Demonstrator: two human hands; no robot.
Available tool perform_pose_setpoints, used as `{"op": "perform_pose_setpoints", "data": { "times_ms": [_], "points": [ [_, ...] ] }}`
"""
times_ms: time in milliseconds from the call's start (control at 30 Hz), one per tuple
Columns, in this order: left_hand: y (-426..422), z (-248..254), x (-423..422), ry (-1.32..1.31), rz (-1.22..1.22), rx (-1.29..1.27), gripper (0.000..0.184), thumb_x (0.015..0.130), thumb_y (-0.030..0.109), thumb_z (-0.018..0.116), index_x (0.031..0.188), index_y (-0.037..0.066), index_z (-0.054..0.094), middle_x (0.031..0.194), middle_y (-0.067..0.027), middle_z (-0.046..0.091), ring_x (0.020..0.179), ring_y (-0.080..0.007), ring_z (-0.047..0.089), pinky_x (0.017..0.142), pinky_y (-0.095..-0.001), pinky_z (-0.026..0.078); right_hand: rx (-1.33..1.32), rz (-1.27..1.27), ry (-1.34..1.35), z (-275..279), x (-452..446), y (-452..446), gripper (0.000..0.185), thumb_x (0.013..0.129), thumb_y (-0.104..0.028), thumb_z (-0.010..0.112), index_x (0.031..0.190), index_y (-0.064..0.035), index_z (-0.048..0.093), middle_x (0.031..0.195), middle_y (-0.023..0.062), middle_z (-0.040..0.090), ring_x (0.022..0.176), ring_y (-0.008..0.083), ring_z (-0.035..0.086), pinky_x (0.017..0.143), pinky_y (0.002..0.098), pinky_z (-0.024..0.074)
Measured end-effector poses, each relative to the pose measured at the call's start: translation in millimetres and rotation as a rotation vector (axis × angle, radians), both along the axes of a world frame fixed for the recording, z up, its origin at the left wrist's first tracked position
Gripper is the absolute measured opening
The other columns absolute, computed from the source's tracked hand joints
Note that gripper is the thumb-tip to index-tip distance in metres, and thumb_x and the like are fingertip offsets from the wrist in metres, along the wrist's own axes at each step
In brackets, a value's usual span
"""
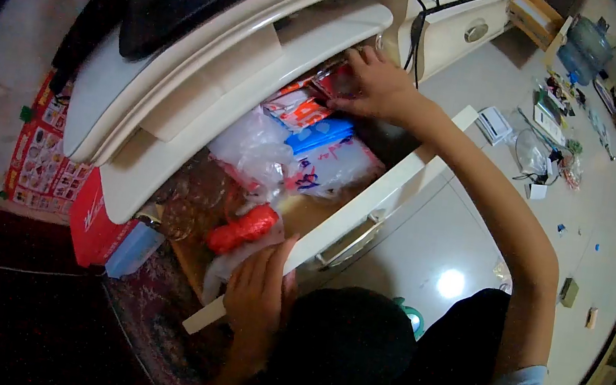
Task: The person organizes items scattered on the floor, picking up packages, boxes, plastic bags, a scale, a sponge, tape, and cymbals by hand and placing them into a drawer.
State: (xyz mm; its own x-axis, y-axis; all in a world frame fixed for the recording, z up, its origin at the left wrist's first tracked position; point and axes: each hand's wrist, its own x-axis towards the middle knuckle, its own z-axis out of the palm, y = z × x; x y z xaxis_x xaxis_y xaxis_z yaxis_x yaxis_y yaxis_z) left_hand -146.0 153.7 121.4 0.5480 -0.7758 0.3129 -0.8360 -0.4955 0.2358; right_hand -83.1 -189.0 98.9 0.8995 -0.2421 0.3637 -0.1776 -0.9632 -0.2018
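Note:
A pulled-out white drawer (323, 242) holds several plastic bags and packets. My left hand (260, 285) has its fingers hooked over the top edge of the drawer front, near its lower left end. At the drawer's far end, my right hand (384, 88) reaches in, its thumb and fingers around a dark red shiny packet (334, 82). Beside that lie an orange and white packet (299, 108), a blue plastic packet (320, 135) and a white bag with printed writing (342, 167). Nearer my left hand are a cloudy plastic bag (252, 144) and a red bundle (243, 231).
The white cabinet (252, 82) overhangs the drawer, with black cables (417, 33) hanging beside it. A red box (95, 224) stands at left. Across the tiled floor (426, 230) lie scattered small items, a white booklet (494, 125) and a large water bottle (587, 50).

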Motion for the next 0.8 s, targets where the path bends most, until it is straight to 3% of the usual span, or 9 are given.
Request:
{"op": "perform_pose_setpoints", "data": {
  "times_ms": [100, 233, 533, 733, 800],
  "points": [
    [-2.6, 0.9, -1.2, -0.056, 0.005, 0.018, 0.034, 0.092, 0.021, 0.049, 0.123, 0.009, 0.055, 0.107, -0.0120, 0.061, 0.098, -0.0287, 0.059, 0.086, -0.0401, 0.044, -0.061, 0.049, 0.057, 3.1, -1.8, 9.2, 0.070, 0.078, -0.046, 0.064, 0.130, -0.0040, 0.045, 0.131, 0.0241, 0.042, 0.120, 0.0430, 0.042, 0.101, 0.0492, 0.0361],
    [-2.2, -0.2, -0.1, -0.055, -0.002, 0.004, 0.034, 0.093, 0.022, 0.048, 0.123, 0.009, 0.055, 0.106, -0.0116, 0.061, 0.097, -0.0289, 0.059, 0.085, -0.0400, 0.044, -0.106, 0.053, 0.069, -1.8, 5.5, -11.9, 0.069, 0.075, -0.038, 0.068, 0.131, -0.0054, 0.046, 0.128, 0.0270, 0.042, 0.118, 0.0412, 0.042, 0.102, 0.0460, 0.0351],
    [1.7, -8.6, 0.8, -0.117, 0.022, 0.019, 0.035, 0.091, 0.024, 0.049, 0.122, 0.010, 0.055, 0.109, -0.0115, 0.061, 0.096, -0.0293, 0.059, 0.086, -0.0400, 0.045, -0.137, 0.023, 0.033, 2.8, -3.8, 5.8, 0.077, 0.082, -0.056, 0.057, 0.131, 0.0023, 0.042, 0.127, 0.0295, 0.041, 0.119, 0.0449, 0.041, 0.102, 0.0492, 0.0346],
    [4.5, -12.9, 3.3, -0.090, 0.034, 0.031, 0.035, 0.091, 0.024, 0.049, 0.123, 0.010, 0.055, 0.111, -0.0115, 0.061, 0.100, -0.0301, 0.059, 0.088, -0.0397, 0.045, -0.143, 0.063, 0.088, -1.2, 3.8, 5.2, 0.073, 0.085, -0.056, 0.053, 0.130, 0.0003, 0.042, 0.130, 0.0310, 0.040, 0.122, 0.0468, 0.039, 0.103, 0.0506, 0.0339],
    [4.5, -5.8, 3.2, -0.042, 0.038, 0.106, 0.036, 0.090, 0.020, 0.049, 0.124, 0.009, 0.054, 0.115, -0.0114, 0.060, 0.106, -0.0278, 0.058, 0.092, -0.0383, 0.044, -0.184, 0.079, -0.010, -13.0, 9.2, 4.3, 0.070, 0.087, -0.056, 0.049, 0.129, 0.0003, 0.043, 0.131, 0.0303, 0.040, 0.122, 0.0457, 0.040, 0.103, 0.0504, 0.0340]
  ]
}}
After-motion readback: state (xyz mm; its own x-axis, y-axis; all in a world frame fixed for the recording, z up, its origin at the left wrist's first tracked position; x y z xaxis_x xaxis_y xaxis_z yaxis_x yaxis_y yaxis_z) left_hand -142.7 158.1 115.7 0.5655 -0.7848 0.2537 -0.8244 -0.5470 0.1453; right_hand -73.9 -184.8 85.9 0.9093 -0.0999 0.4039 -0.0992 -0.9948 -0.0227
